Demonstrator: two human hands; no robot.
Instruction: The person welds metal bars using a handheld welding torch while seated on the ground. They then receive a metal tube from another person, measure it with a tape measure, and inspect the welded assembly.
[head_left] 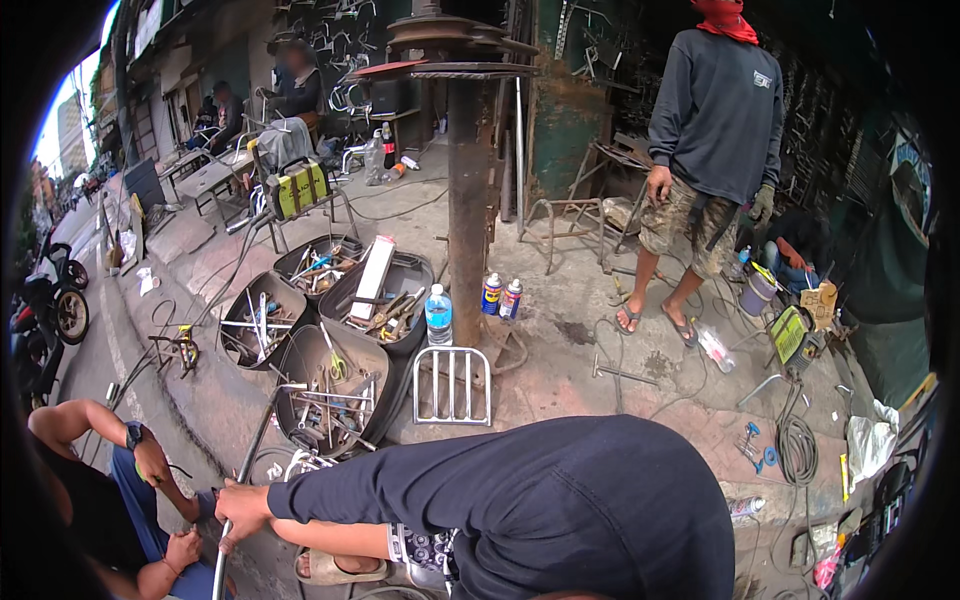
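My right arm, in a dark sleeve, reaches across to the lower left. My right hand [243,510] is closed around a long metal pipe [252,450], which slants from the tool bins to the lower edge. My left hand is out of sight. Beside the pipe sits a co-worker [85,500] in a black sleeveless top, one hand [183,550] close to it and the other by a raised knee. Just beyond my hand is a dark tub [384,405] of loose tools, with green-handled scissors [337,364] in it. My sandalled foot [342,568] rests under my arm.
A chrome rack [452,385] stands before a rusty post [466,200]. Nearby are a blue-capped bottle [438,315] and spray cans [491,294]. Another person [715,120] stands at the right. Coiled cable [797,450] and a green welding machine [793,338] lie farther right. Motorcycles [65,300] line the left.
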